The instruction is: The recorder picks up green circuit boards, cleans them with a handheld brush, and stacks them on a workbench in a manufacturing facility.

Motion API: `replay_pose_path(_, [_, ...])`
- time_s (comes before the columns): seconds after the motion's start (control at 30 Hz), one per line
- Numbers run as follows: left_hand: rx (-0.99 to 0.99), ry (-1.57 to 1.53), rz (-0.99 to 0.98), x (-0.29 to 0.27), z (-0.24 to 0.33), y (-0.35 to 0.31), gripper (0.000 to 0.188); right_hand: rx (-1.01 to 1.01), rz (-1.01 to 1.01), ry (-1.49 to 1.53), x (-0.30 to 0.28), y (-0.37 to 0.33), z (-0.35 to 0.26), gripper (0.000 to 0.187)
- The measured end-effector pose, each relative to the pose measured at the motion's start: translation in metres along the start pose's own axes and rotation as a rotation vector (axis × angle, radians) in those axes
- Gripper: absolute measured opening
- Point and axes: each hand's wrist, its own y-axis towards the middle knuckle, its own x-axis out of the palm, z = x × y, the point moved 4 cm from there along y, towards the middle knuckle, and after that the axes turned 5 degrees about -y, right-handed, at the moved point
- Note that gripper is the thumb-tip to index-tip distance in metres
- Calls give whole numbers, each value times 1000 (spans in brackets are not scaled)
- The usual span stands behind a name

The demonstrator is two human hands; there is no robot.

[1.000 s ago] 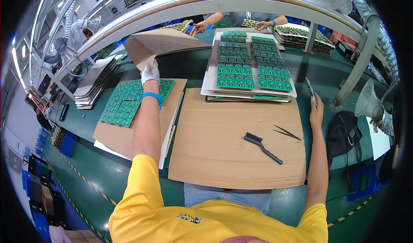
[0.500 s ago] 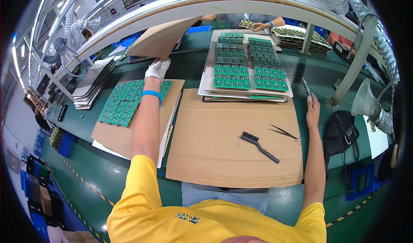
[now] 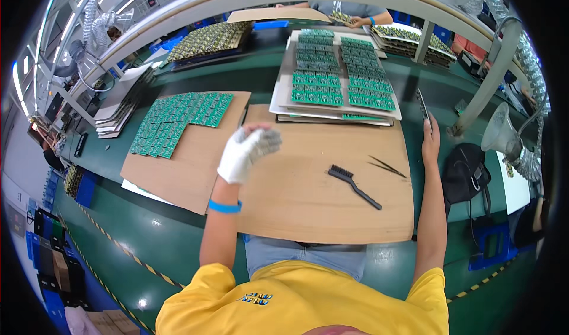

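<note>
My left hand [image 3: 248, 152], in a white glove and slightly blurred, hovers over the left edge of a bare cardboard sheet [image 3: 284, 204]. Its fingers are loosely bent and apart, with nothing seen in them. Out to the right, my right hand [image 3: 431, 139] grips a circuit board [image 3: 422, 105], seen nearly edge-on. On the cardboard in front of me lie a black brush [image 3: 355, 187] and dark tweezers [image 3: 387, 166]. Green circuit boards [image 3: 172, 121] cover part of another cardboard sheet [image 3: 198, 157] to the left. Two columns of green boards [image 3: 317, 80] top a stack beyond.
Across the bench, a co-worker's hand [image 3: 358, 22] holds a board, near a raised cardboard sheet [image 3: 278, 15]. Populated boards [image 3: 207, 41] sit on a far-left stack. A metal post [image 3: 486, 80], an extraction funnel [image 3: 501, 127] and a black bag [image 3: 465, 178] stand right.
My left hand has let go of the tilted cardboard sheet and come back toward me. That sheet has moved away to the far side, uncovering the populated boards. My right hand still holds its board.
</note>
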Motion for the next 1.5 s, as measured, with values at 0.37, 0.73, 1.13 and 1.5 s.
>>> replay_pose_path(0.37, [-91,192,-34,49,-84,-97,81,-413,-817,-116,20,-164,-234,81])
replay_pose_path(0.73, [228,66,86,34,-103,-81,102,-467,-638,-199,52,-228,-250,80])
replay_pose_path(1.13, [69,230,67,46,-104,-85,101,-126,-351,-203,49,-231,-232,30])
replay_pose_path(1.5, [178,211,43,61,-119,-82,97,-267,-509,-93,67,-246,-281,44])
